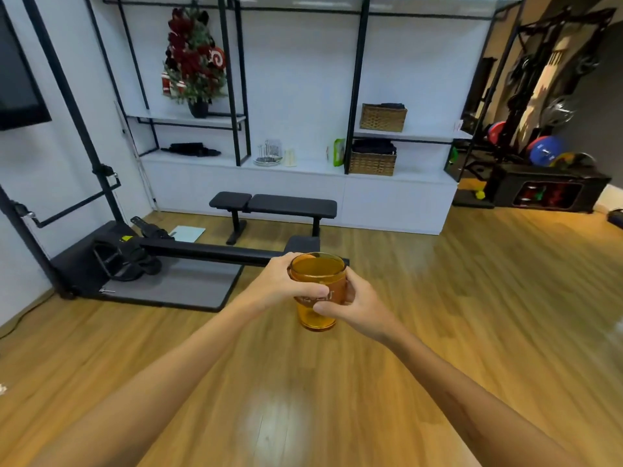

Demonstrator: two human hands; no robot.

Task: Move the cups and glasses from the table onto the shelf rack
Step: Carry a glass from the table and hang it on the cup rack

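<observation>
Amber glass (318, 291) held upright in mid-air over wooden floor (472, 315), both arms stretched forward. Left hand (286, 284) wrapped round upper part, fingers curled across near side. Right hand (350, 305) closed on lower right side, thumb laid over front. Long axis vertical, mouth up. Shelf rack (303, 165) lies far ahead, beyond black bench (274, 205); small metal stand (268, 153) seen on its lower shelf. Source table not in view. Marking on glass partly covered by fingers, unreadable.
</observation>
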